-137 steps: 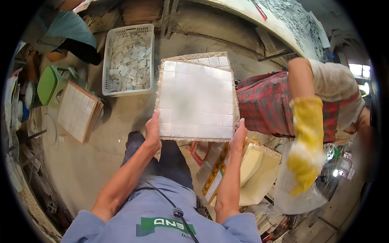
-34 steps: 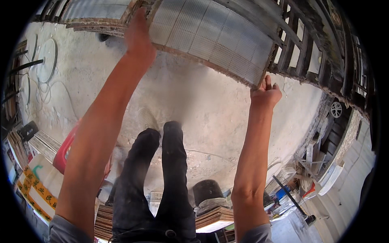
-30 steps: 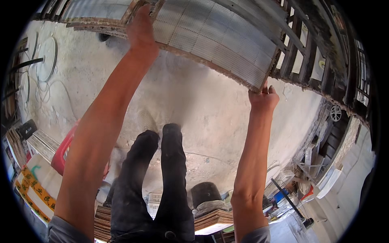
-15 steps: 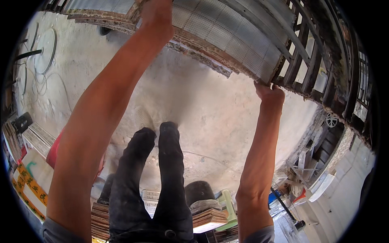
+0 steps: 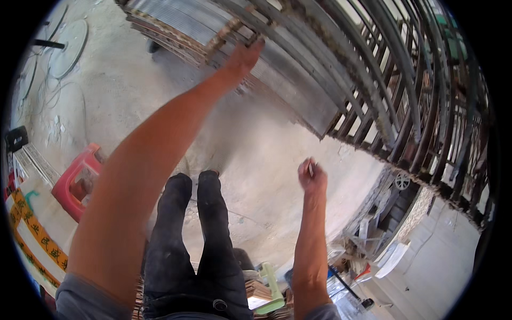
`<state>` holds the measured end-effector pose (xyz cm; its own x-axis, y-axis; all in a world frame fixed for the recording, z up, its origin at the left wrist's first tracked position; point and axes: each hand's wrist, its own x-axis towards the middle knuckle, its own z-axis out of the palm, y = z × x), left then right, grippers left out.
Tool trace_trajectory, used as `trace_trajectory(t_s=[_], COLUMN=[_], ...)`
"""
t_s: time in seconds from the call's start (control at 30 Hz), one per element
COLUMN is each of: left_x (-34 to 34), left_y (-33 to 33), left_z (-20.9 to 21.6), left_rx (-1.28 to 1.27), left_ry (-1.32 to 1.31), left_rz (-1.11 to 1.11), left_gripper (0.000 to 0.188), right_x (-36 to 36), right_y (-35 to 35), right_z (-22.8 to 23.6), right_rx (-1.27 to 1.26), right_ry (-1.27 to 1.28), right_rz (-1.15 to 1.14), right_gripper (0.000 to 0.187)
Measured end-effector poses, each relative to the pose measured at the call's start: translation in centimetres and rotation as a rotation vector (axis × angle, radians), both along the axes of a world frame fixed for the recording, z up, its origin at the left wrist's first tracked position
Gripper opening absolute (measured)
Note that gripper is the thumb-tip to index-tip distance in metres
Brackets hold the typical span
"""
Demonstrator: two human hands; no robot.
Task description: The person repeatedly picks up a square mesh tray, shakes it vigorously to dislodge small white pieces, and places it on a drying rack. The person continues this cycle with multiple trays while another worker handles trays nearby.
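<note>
A rack [image 5: 352, 80] of dark, crusted metal bars slants across the upper right. In its lower part lies a flat grey sheet or panel [image 5: 288, 80] with a dark edge. My left hand [image 5: 242, 58] reaches up to the panel and frame, its fingers closed at a dark piece of the frame; exactly what they grip is partly hidden. My right hand [image 5: 312, 175] is in the air below the panel's near corner, apart from it. Its fingers are curled in, with a small pale spot between them that I cannot make out.
Stacked crusted boards [image 5: 170, 40] lie at the upper left of the panel. A red plastic stool [image 5: 66, 181] and a round fan-like disc [image 5: 69, 49] stand at left. Below are a green stool [image 5: 274, 296] and a stack of thin boards [image 5: 258, 292]. Debris [image 5: 368, 229] lies along the right wall.
My right hand has let go of the panel's corner and dropped below it. My left hand has come into view at the frame. The whole view has shifted, showing more of the rack.
</note>
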<state>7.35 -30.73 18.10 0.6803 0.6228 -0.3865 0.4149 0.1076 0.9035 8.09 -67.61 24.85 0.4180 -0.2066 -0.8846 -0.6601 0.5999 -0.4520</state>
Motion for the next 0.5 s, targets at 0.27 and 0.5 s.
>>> trace_trajectory(t_s=[0.27, 0.5], left_x=[-8.7, -28.3], left_y=[-3.3, -15.2], left_z=[7.1, 11.5], left_rx=[1.019, 0.315], left_ry=[-0.135, 0.344], left_rz=[0.081, 0.297], left_gripper=[0.025, 0.032], right_x=[-12.3, -15.1], right_y=[-7.0, -2.4], right_z=[3.3, 8.7], right_rx=[0.034, 0.103], right_ry=[0.226, 0.285], right_rz=[0.178, 0.715], right_gripper=[0.018, 0.016])
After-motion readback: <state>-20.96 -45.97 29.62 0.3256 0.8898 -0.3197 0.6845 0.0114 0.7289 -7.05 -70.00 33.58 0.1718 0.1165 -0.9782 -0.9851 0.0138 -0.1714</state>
